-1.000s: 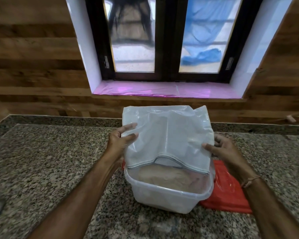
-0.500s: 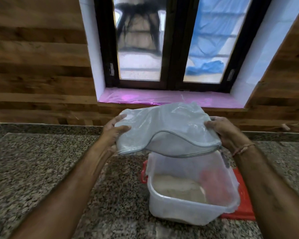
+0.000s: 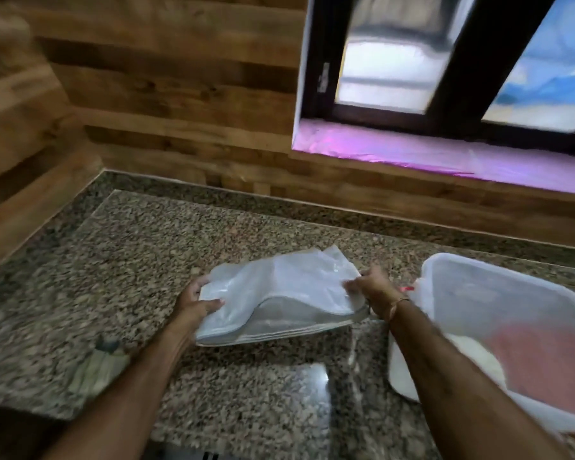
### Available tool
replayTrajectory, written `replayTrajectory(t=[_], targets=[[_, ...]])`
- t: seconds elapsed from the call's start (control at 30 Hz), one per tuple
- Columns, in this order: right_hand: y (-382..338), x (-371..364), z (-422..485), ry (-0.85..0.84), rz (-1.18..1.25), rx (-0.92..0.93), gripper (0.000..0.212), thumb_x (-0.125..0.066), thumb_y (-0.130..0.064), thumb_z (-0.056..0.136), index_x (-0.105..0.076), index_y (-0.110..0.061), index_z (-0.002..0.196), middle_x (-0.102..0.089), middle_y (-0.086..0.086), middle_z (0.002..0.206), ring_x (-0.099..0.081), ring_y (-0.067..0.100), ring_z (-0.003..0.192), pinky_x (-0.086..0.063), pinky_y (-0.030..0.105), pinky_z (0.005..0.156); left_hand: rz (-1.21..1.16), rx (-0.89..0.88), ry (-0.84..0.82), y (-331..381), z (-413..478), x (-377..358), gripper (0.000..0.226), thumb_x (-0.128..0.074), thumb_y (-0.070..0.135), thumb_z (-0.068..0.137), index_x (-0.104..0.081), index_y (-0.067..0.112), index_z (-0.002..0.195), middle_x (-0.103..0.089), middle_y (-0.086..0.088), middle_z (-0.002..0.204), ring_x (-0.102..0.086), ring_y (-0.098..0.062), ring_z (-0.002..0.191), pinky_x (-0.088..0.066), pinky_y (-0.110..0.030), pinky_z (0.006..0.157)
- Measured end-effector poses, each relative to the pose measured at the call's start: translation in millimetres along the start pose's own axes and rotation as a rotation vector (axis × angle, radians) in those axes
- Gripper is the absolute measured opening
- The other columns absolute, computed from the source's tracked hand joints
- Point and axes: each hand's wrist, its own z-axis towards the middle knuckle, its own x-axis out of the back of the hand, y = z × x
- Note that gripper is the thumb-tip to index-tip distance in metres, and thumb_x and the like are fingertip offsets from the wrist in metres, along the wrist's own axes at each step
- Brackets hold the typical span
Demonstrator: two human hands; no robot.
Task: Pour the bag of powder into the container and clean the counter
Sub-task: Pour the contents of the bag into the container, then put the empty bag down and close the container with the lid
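The limp white plastic bag (image 3: 279, 293) hangs flat just above the granite counter (image 3: 146, 260), its open mouth facing me. My left hand (image 3: 193, 302) grips its left edge and my right hand (image 3: 374, 290) pinches its right edge. To the right stands the translucent white container (image 3: 472, 280) with pale powder (image 3: 472, 356) at its bottom. A red shape shows through the container's wall, and a sliver of the red lid (image 3: 407, 288) peeks out beside my right wrist.
A crumpled cloth (image 3: 97, 363) lies on the counter by my left forearm. Wood-panelled walls meet at the back left corner. A window with a pink-lit sill (image 3: 445, 154) sits at the upper right. The counter's front edge is at the lower left.
Both hands have carried the bag from above the container down and to the left of it, low over the counter. The view has swung left, so the container now sits at the right.
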Motion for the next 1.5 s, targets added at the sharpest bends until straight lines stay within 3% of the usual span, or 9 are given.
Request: replayTrajectory(t=[0.1,0.3,0.47,0.6,0.73,0.87,0.97,1.13,1.5], targets=[[43,-19,9,0.007,-0.165,-0.08,0.016,-0.081,-0.008,0.086,-0.068,0.002,0.087,-0.074,0.022,0.088,-0.068,0.031,0.075,-0.06,0.048,0.072,0.019,0.04,0.059,-33,0,11,0.043,-0.074,-0.006,0.086,-0.066,0.002,0.128,-0.058,-0.015,0.141,-0.058,-0.024,0.119,-0.048,-0.032,0.096],[71,-33,1,0.081,-0.34,-0.08,0.024,-0.069,-0.03,0.095,-0.067,-0.009,0.107,-0.071,0.012,0.102,-0.069,0.029,0.095,-0.054,0.032,0.082,0.381,0.014,-0.125,-77,-3,23,0.083,-0.082,0.01,0.085,-0.04,0.017,0.156,-0.042,-0.007,0.158,-0.042,-0.024,0.144,-0.037,-0.029,0.108],[85,-40,-6,0.02,-0.34,-0.112,0.028,-0.084,-0.017,0.086,-0.061,-0.017,0.069,-0.074,0.011,0.09,-0.07,0.027,0.083,-0.06,0.043,0.079,0.492,-0.054,-0.059,-81,8,23,0.092,-0.076,0.011,0.09,-0.02,0.022,0.163,-0.036,-0.008,0.163,-0.04,-0.03,0.146,-0.04,-0.042,0.113],[87,-44,-10,0.184,-0.341,-0.026,0.018,-0.08,-0.016,0.088,-0.063,-0.012,0.091,-0.066,0.008,0.093,-0.067,0.027,0.089,-0.044,0.029,0.063,0.491,-0.054,0.038,-76,10,23,0.087,-0.072,0.001,0.09,-0.024,0.016,0.162,-0.051,-0.013,0.151,-0.057,-0.034,0.129,-0.053,-0.048,0.1],[99,-51,-13,0.203,-0.326,0.051,0.032,-0.076,-0.003,0.085,-0.057,-0.017,0.107,-0.071,0.015,0.1,-0.069,0.034,0.092,-0.053,0.034,0.072,0.625,-0.149,0.133,-83,-4,23,0.078,-0.068,-0.006,0.088,-0.039,0.02,0.156,-0.044,-0.017,0.152,-0.051,-0.038,0.131,-0.051,-0.049,0.103],[103,-58,-14,0.147,-0.489,0.149,0.028,-0.062,0.002,0.09,-0.073,-0.016,0.109,-0.075,0.017,0.113,-0.069,0.033,0.099,-0.044,0.027,0.074,0.626,-0.165,0.149,-90,-19,17,0.057,-0.062,-0.015,0.088,-0.059,0.007,0.141,-0.043,-0.022,0.145,-0.051,-0.041,0.129,-0.048,-0.042,0.105],[96,-59,-21,0.148,-0.458,0.168,0.027,-0.063,-0.007,0.095,-0.074,-0.013,0.12,-0.072,0.015,0.125,-0.068,0.031,0.108,-0.053,0.03,0.087,0.727,-0.118,0.148,-88,-24,15,0.057,-0.07,0.003,0.088,-0.057,0.01,0.143,-0.045,-0.02,0.147,-0.049,-0.041,0.129,-0.047,-0.046,0.104],[58,-53,-49,0.153,-0.406,0.367,0.048,-0.071,-0.023,0.095,-0.059,-0.012,0.141,-0.054,0.015,0.146,-0.052,0.028,0.133,-0.042,0.042,0.114,0.793,-0.221,0.197,-42,-36,-10,0.071,-0.073,0.037,0.089,-0.044,0.02,0.151,-0.039,-0.011,0.158,-0.038,-0.036,0.139,-0.04,-0.052,0.108],[-12,83,-110,0.39,-0.217,0.893,0.048,-0.067,-0.032,0.097,-0.059,-0.012,0.139,-0.058,0.011,0.138,-0.054,0.022,0.129,-0.045,0.031,0.106,0.671,-0.743,0.122,92,-110,-157,0.073,-0.066,0.052,0.092,-0.041,0.021,0.154,-0.039,-0.007,0.158,-0.034,-0.028,0.146,-0.03,-0.049,0.119]])
